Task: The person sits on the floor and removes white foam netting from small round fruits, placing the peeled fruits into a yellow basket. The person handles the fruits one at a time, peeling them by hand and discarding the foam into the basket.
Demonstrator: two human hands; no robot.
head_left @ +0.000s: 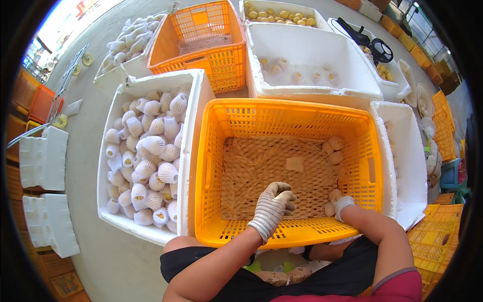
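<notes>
A yellow plastic crate (290, 243) stands before me, its bottom lined with netted foam sheet (260, 173). My left hand (271, 209), in a striped work glove, hovers over the near middle of the crate, fingers loosely curled and apart, with nothing seen in it. My right hand (343, 205), also gloved, reaches down into the near right corner, beside foam-netted fruits (329, 208); its fingers are mostly hidden. More netted fruits (335, 145) lie in the far right corner. A loose foam net sleeve (294, 164) lies on the lining.
Left stands a white foam box (190, 151) heaped with netted yellow fruit (154, 145). Beyond are an orange crate (226, 56), a foam box (309, 41) with several netted fruits, and one of bare yellow fruit (283, 15). Another foam box (409, 162) adjoins at right.
</notes>
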